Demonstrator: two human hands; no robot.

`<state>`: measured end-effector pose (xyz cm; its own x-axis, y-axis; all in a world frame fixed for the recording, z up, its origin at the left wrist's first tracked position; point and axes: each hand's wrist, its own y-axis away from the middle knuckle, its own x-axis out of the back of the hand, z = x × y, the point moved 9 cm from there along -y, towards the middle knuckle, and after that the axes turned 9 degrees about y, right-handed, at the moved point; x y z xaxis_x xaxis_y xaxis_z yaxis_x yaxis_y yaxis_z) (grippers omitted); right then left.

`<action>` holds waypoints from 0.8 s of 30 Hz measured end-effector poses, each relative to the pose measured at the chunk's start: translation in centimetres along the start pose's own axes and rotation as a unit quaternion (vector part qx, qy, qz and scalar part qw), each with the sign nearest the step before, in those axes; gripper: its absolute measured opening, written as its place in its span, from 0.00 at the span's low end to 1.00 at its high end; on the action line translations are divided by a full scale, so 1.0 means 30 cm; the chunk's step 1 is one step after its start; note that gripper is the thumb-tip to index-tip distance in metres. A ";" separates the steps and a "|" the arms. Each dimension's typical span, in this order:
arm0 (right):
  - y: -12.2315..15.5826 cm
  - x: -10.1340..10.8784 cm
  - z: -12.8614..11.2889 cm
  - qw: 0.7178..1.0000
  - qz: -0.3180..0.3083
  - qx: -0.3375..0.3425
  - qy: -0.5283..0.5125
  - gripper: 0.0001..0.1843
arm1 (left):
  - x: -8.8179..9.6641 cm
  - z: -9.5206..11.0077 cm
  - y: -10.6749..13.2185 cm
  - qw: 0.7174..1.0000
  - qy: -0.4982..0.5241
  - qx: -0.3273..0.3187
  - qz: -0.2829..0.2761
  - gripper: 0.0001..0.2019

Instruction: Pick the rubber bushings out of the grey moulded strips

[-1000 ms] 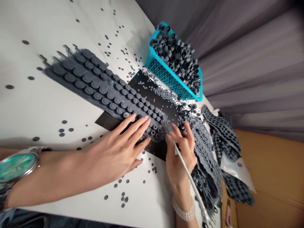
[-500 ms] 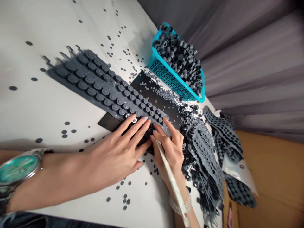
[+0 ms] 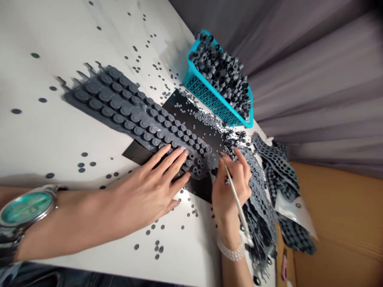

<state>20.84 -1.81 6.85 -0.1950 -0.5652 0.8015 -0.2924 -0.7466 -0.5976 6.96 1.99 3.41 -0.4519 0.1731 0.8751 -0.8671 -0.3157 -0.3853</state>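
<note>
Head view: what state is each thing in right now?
Left hand, open, lying flat on the rubber sheet
Right hand, pinching the white stick
White stick, held tilted, upper tip by the fingertips
Rubber sheet, lying flat, studs up, partly over the black mat
Black mat, flat, strewn with small grey bits
Blue basket, heaped with grey rubber rings
Punched sheets, piled loosely

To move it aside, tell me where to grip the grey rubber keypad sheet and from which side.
Best pinch the grey rubber keypad sheet by its thin tabs at the far end, coming from the view's top left. They stick out free over the white table, clear of the left hand pressing the other end.
</note>
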 end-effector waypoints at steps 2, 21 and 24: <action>0.007 -0.008 0.011 0.999 -0.038 -0.018 -0.026 0.03 | 0.005 0.005 0.005 1.000 -0.004 -0.005 -0.001 0.28; 0.092 0.024 -0.191 0.972 -0.033 0.216 -0.091 0.07 | 0.021 0.000 0.020 1.000 -0.025 -0.005 0.012 0.33; 0.089 0.029 -0.206 0.970 -0.046 0.223 -0.081 0.09 | 0.018 -0.003 0.017 1.000 -0.021 0.003 0.006 0.31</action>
<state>14.11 -2.14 6.07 -0.0266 -0.5098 0.8599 0.1402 -0.8536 -0.5018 6.26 2.01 3.66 -0.4530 0.1303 0.8819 -0.8603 -0.3234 -0.3941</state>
